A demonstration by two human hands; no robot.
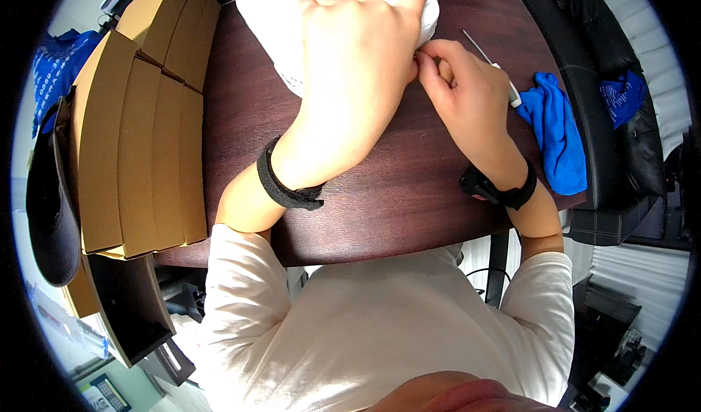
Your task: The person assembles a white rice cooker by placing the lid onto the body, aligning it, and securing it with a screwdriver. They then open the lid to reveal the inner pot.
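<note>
A large white rounded object (274, 29), glossy and of a kind I cannot make out, rests at the far side of the dark wooden table (350, 218). My left hand (358, 40) lies over it, fingers curled across its top and thumb on its right part, holding it. At its lower right edge my right hand (467, 83) is closed in a pinch. Whatever those fingertips hold is too small and hidden to name. Just beyond the right hand lies a screwdriver (515, 97) with a thin metal shaft and a pale handle, partly covered by that hand.
Brown cardboard boxes (139, 156) stand in a row along the table's left side. A crumpled blue cloth (556, 138) lies at the right edge. Beyond it is a black leather sofa (606, 171) with another blue cloth (623, 98). A black cap (55, 200) hangs beside the boxes.
</note>
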